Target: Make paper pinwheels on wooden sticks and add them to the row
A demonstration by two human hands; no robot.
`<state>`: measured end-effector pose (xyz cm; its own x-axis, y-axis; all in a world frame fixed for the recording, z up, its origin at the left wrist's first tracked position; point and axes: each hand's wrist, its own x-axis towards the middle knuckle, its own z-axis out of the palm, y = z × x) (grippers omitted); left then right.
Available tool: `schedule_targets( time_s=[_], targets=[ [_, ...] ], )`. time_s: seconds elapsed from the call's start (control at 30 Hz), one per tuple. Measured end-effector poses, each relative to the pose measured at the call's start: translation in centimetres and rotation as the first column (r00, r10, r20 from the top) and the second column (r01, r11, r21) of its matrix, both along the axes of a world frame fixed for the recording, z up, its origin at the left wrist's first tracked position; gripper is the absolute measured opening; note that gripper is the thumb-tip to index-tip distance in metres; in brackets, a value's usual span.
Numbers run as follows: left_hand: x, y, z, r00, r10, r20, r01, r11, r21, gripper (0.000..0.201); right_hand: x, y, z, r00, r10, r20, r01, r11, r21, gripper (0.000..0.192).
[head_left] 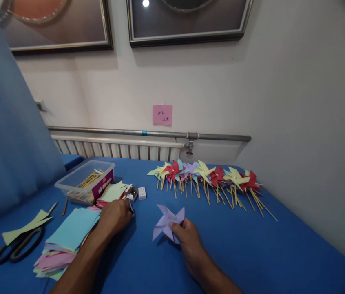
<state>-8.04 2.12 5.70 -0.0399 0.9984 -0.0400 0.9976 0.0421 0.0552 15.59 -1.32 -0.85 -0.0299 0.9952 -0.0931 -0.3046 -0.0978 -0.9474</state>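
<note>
Between the thumb and fingers of my right hand is a lilac paper pinwheel, its blades folded in to the middle and no stick showing on it. My left hand is closed, with its fingertips pointing down beside a small open box of metal pins. Whatever those fingers hold is hidden. Just beyond them lie pale yellow and red paper pieces. A small white box stands right of the pins. Under my left forearm's side rests a stack of coloured paper, blue on top.
A clear plastic tub holds thin wooden sticks. Black-handled scissors lie at the left with folded pale green paper over them. Several finished pinwheels on sticks lie in a row at the back right. A blue curtain hangs left.
</note>
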Motion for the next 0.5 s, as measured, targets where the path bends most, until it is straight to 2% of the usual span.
schedule_targets(
  time_s=[0.17,0.3,0.4,0.5],
  targets=[
    [-0.4,0.0,-0.3,1.000,0.012,0.021,-0.013,0.998,0.067,0.025,0.0,0.2,0.0,1.000,-0.021,0.008,0.021,1.000,-0.014,0.029],
    [-0.9,0.0,0.0,0.984,-0.022,0.175,-0.004,0.989,0.149,0.019,0.0,0.1,0.1,1.000,-0.013,0.015,0.013,1.000,-0.025,0.032],
    [-0.6,-0.4,0.2,0.942,-0.140,0.304,0.068,0.969,0.238,0.017,-0.1,0.1,0.0,1.000,-0.027,-0.003,0.027,0.999,-0.023,0.027],
    [0.7,-1.1,0.1,0.908,-0.307,0.286,0.248,0.942,0.226,0.016,-0.1,0.0,0.1,0.999,-0.034,-0.018,0.034,0.999,-0.019,0.023]
  ],
)
